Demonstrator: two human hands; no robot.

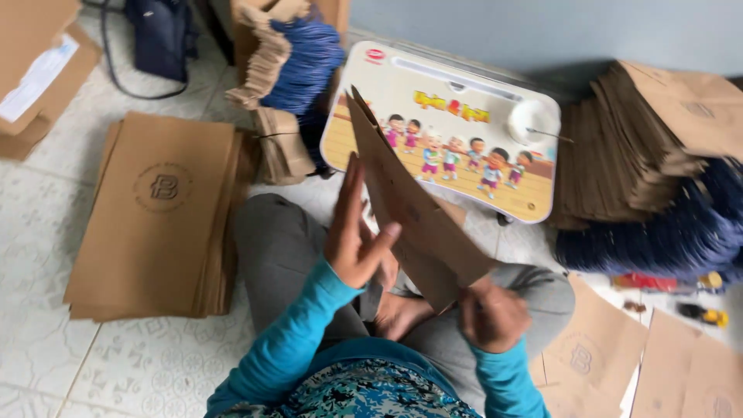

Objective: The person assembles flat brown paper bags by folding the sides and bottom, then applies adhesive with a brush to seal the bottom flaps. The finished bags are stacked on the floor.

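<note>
I sit cross-legged on a tiled floor and hold a flat brown paper bag [418, 209] upright over my lap. My left hand [356, 232] presses flat against the bag's left face, thumb on its edge. My right hand [494, 316] grips the bag's lower right corner in a closed fist. Behind the bag stands a small lap table [464, 101] with cartoon children printed on its top.
A stack of flat brown bags [159, 213] lies on the floor at my left. More folded bags with blue handles are piled at the right [658, 170] and behind [290, 62]. Loose bags [596, 348] lie at lower right. Small toy cars [700, 313] sit nearby.
</note>
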